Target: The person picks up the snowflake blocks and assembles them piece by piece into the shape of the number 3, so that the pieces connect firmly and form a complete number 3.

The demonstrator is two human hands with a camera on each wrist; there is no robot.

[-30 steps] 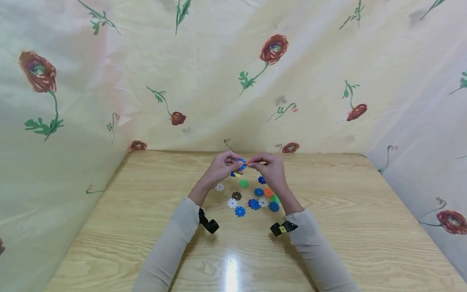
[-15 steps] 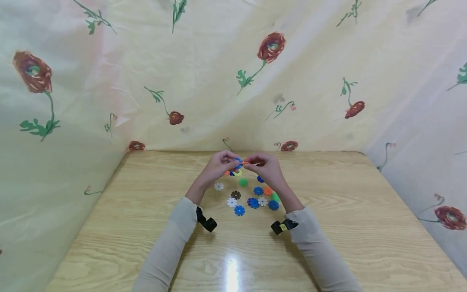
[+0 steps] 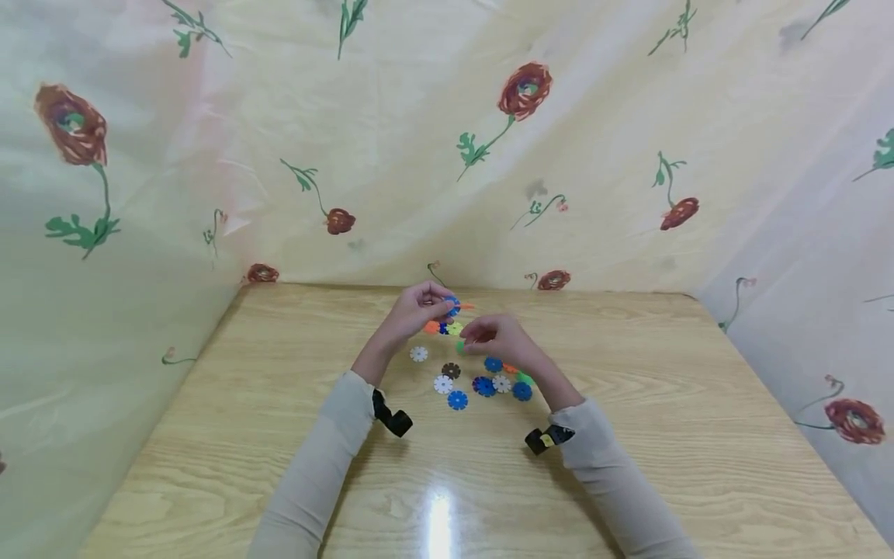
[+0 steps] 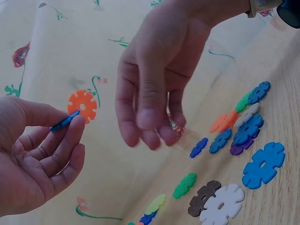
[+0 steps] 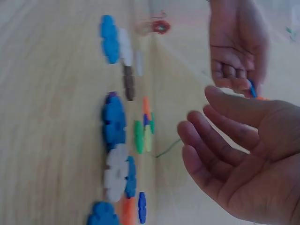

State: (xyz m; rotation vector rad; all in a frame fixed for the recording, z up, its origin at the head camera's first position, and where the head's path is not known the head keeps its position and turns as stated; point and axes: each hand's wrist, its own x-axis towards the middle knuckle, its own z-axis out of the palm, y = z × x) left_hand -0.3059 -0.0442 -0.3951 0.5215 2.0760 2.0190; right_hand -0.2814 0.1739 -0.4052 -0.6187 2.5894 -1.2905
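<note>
In the head view, a blue disc [image 3: 453, 305] is pinched between the thumb and a finger of the left hand [image 3: 414, 310], raised above the wooden table [image 3: 293, 435]; an orange disc [image 3: 468, 306] is joined to its right side, seen edge-on, its long line laid about level and pointed away from the left fingers; the right hand [image 3: 504, 341] is held lower, below and to the right of the orange disc; a green disc [image 3: 460, 347] is partly covered by the right fingertips, and this closeness is judged the relation that matters most, the right hand being the nearer one.

In the left wrist view, the blue disc is seen as a thin slanted strip; the orange disc is shown nearly face-on, flat, round, notched about its rim and pierced at the middle, set crosswise to the blue one; the right fingers are loosely bent and empty, the green disc being seen below and apart; a brown disc [image 4: 204, 198] is partly hidden by a white disc [image 4: 223, 205].

In the right wrist view, the right fingers are relaxed, the palm bare; the joined pair is glimpsed at the left fingertips, mostly hidden.
</note>
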